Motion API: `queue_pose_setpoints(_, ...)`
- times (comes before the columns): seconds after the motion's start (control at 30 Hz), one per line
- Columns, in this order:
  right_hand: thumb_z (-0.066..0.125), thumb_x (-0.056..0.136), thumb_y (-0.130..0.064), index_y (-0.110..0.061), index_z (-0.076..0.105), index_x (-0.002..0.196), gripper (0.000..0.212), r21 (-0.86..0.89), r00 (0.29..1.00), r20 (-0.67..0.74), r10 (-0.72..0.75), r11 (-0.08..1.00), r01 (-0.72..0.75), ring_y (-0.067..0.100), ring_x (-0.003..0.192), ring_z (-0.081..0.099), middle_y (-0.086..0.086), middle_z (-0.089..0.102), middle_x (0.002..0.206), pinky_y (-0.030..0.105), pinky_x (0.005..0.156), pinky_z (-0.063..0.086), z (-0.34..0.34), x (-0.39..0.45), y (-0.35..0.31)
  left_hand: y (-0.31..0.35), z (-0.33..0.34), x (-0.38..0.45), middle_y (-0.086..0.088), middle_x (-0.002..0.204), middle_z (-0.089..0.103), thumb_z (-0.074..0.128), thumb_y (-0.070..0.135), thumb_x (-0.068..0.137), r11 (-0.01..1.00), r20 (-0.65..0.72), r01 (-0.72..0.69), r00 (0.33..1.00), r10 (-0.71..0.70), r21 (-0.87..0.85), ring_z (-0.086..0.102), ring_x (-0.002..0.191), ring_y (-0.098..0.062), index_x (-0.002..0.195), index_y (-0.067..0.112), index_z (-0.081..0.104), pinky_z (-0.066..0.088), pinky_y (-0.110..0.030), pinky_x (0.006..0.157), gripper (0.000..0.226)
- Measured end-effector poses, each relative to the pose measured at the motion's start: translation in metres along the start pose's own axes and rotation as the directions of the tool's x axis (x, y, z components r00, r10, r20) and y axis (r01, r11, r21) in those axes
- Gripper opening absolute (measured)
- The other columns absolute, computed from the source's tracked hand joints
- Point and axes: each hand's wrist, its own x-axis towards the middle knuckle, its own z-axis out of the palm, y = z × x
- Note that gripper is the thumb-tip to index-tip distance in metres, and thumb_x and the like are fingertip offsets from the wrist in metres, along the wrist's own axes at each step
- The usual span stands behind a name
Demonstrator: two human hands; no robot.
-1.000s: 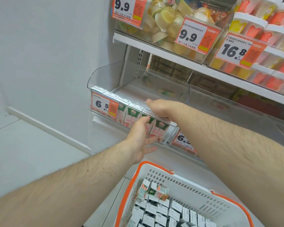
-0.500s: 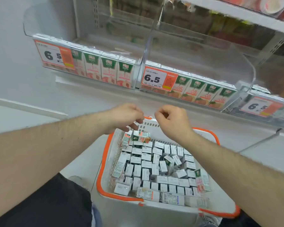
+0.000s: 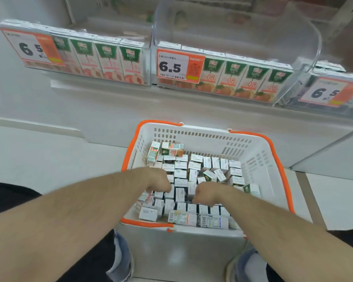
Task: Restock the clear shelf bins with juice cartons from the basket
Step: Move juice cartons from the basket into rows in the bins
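Note:
A white basket with orange rim (image 3: pixel 271 145) stands on the floor below the shelf, packed with several small juice cartons (image 3: pixel 180 165), most upright. My left hand (image 3: pixel 159 180) and my right hand (image 3: pixel 205 193) reach down among the cartons near the basket's middle. Both wrists are bent and the fingers are hidden below the knuckles, so I cannot tell what they hold. Above, the left clear bin (image 3: pixel 108 58) shows a front row of peach cartons. The middle clear bin (image 3: pixel 243 80) shows a front row of orange cartons, with empty space behind.
A third clear bin (image 3: pixel 330 92) with a 6.5 price tag sits at the right. Price tags (image 3: pixel 177 65) cover part of each bin front. My shoes (image 3: pixel 243 263) flank the basket on the pale floor. A shelf base ledge (image 3: pixel 171 110) runs behind the basket.
My hands left the left bin, came back over the basket rim, and have dropped down among the cartons. The view has tilted down toward the basket.

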Motion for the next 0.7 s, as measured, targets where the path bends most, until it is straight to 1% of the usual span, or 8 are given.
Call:
queue_pose_setpoints(0.03, 0.053, 0.093, -0.039, -0.005, 0.061, 0.101, 0.035, -0.010, 0.998, 0.044, 0.037, 0.999, -0.037, 0.025, 0.082, 0.057, 0.014, 0.060, 0.110, 0.034, 0.071, 0.047, 0.005, 0.003, 0.007, 0.000, 0.010, 0.006, -0.014, 0.122, 0.062, 0.052, 0.038, 0.093, 0.999, 0.019, 0.034, 0.999, -0.035, 0.032, 0.063, 0.099, -0.023, 0.123, 0.009, 0.057, 0.052, -0.034, 0.080, 0.042)
queue_pose_setpoints(0.13, 0.063, 0.085, -0.054, -0.009, 0.051, 0.137, 0.069, -0.021, 0.978, 0.147, 0.148, 0.989, -0.147, 0.030, 0.118, 0.056, 0.009, 0.051, 0.141, 0.040, 0.092, 0.047, 0.022, 0.009, 0.028, -0.001, 0.033, 0.021, -0.007, 0.143, 0.049, 0.057, 0.045, 0.089, 0.984, 0.038, 0.090, 0.995, -0.097, 0.153, 0.052, 0.124, -0.025, 0.142, 0.014, 0.044, 0.045, -0.038, 0.101, 0.063)
queue_pose_setpoints(0.27, 0.066, 0.070, -0.071, -0.018, 0.047, 0.143, 0.092, -0.028, 0.958, 0.221, 0.185, 0.983, -0.183, 0.027, 0.130, 0.048, 0.003, 0.045, 0.150, 0.043, 0.104, 0.042, 0.037, 0.016, 0.039, 0.001, 0.043, 0.029, -0.007, 0.139, 0.049, 0.067, 0.044, 0.081, 0.972, 0.090, 0.113, 0.987, -0.134, 0.206, 0.053, 0.119, -0.025, 0.142, 0.015, 0.042, 0.049, -0.036, 0.095, 0.072)
queue_pose_setpoints(0.43, 0.067, 0.078, -0.063, -0.017, 0.043, 0.146, 0.085, 0.076, 0.950, 0.263, 0.169, 0.978, -0.195, 0.026, 0.135, 0.043, 0.004, 0.040, 0.153, 0.041, 0.108, 0.038, 0.041, 0.020, 0.036, 0.001, 0.049, 0.037, -0.009, 0.133, 0.045, 0.073, 0.034, 0.081, 0.952, 0.095, 0.096, 0.987, -0.128, 0.291, 0.052, 0.117, -0.025, 0.139, 0.012, 0.040, 0.050, -0.034, 0.094, 0.070)
queue_pose_setpoints(0.53, 0.064, 0.081, -0.052, -0.018, 0.050, 0.140, 0.069, 0.199, 0.963, 0.233, 0.138, 0.962, -0.186, 0.027, 0.131, 0.046, 0.006, 0.042, 0.151, 0.041, 0.105, 0.040, 0.035, 0.014, 0.038, 0.000, 0.040, 0.037, -0.010, 0.126, 0.056, 0.072, 0.027, 0.082, 0.966, 0.094, 0.060, 0.992, -0.086, 0.252, 0.059, 0.111, -0.025, 0.127, 0.008, 0.053, 0.051, -0.036, 0.088, 0.052)
queue_pose_setpoints(0.6, 0.059, 0.082, -0.051, -0.019, 0.055, 0.133, 0.060, 0.349, 0.977, 0.180, 0.118, 0.921, -0.176, 0.027, 0.122, 0.050, 0.009, 0.047, 0.143, 0.042, 0.099, 0.044, 0.024, 0.006, 0.045, -0.004, 0.026, 0.034, -0.012, 0.127, 0.058, 0.068, 0.023, 0.085, 0.990, 0.101, 0.042, 0.993, -0.056, 0.136, 0.059, 0.114, -0.028, 0.122, 0.005, 0.059, 0.051, -0.039, 0.091, 0.042)
queue_pose_setpoints(0.63, 0.057, 0.082, -0.050, -0.019, 0.057, 0.127, 0.054, 0.466, 0.980, 0.168, 0.107, 0.867, -0.175, 0.026, 0.110, 0.054, 0.008, 0.052, 0.131, 0.041, 0.090, 0.049, 0.015, -0.001, 0.049, -0.006, 0.016, 0.031, -0.011, 0.127, 0.057, 0.066, 0.022, 0.086, 0.998, 0.100, 0.042, 0.994, -0.046, 0.040, 0.059, 0.112, -0.028, 0.121, 0.006, 0.060, 0.052, -0.039, 0.089, 0.039)
queue_pose_setpoints(0.7, 0.053, 0.082, -0.049, -0.017, 0.056, 0.113, 0.044, 0.744, 0.979, 0.179, 0.093, 0.639, -0.196, 0.024, 0.086, 0.060, 0.006, 0.057, 0.096, 0.041, 0.077, 0.057, -0.007, -0.018, 0.054, -0.009, -0.007, 0.022, -0.009, 0.118, 0.057, 0.061, 0.019, 0.088, 0.974, 0.075, 0.023, 0.997, -0.006, -0.227, 0.059, 0.096, -0.023, 0.120, 0.008, 0.061, 0.051, -0.032, 0.074, 0.034)
